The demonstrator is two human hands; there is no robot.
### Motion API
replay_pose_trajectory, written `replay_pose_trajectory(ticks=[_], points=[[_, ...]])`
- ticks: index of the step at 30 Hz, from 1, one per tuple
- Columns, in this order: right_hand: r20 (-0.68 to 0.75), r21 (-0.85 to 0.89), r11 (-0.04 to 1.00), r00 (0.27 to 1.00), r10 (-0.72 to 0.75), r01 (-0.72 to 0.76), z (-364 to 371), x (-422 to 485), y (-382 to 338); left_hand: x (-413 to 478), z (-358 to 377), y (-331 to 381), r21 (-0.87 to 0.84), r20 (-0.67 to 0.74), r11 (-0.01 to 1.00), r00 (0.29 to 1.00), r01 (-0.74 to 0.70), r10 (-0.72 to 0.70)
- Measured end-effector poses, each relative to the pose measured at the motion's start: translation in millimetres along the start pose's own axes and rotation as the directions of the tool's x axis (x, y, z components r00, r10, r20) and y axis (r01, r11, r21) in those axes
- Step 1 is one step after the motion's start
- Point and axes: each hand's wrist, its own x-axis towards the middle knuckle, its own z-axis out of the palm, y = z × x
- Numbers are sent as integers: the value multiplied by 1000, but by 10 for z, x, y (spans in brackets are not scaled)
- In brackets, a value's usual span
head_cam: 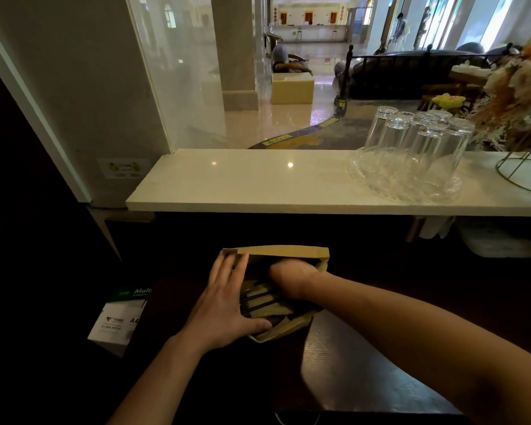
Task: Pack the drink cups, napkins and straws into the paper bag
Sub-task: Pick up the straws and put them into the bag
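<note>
A brown paper bag [284, 253] stands open on a dark wooden table [350, 363], just below a pale stone counter [258, 182]. Inside it, dark straws [258, 299] lie across folded brownish paper. The left hand [224, 305] rests flat against the bag's left side, fingers spread, thumb at the near rim. The right hand [292, 271] reaches down into the bag; its fingers are hidden, so its grip cannot be told. Upturned glasses [417, 139] sit on a glass tray [380, 182] on the counter. A box of paper [117, 320] lies at the left.

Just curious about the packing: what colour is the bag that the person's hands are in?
Plain brown kraft paper bag, seen in the head view.
</note>
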Motion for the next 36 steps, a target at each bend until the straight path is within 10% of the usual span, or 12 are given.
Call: replay_pose_trajectory(ticks=[14,22,30,36], points=[[-356,-3,940,878,-320,341,-341,-759,80,-101,-61,48,-206,-76,978,996,19,-35],[-743,312,928,661,105,203,-154,-1346,499,-438,-25,-74,-503,-127,864,990,-6,-67],[-273,641,766,921,277,-41,499,-1463,685,-596,276,-258,-600,-36,737,910,310,-412],[-287,752,657,925,249,56,753,-1163,509,-400,362,-87,-741,-65,589,838,323,-542]])
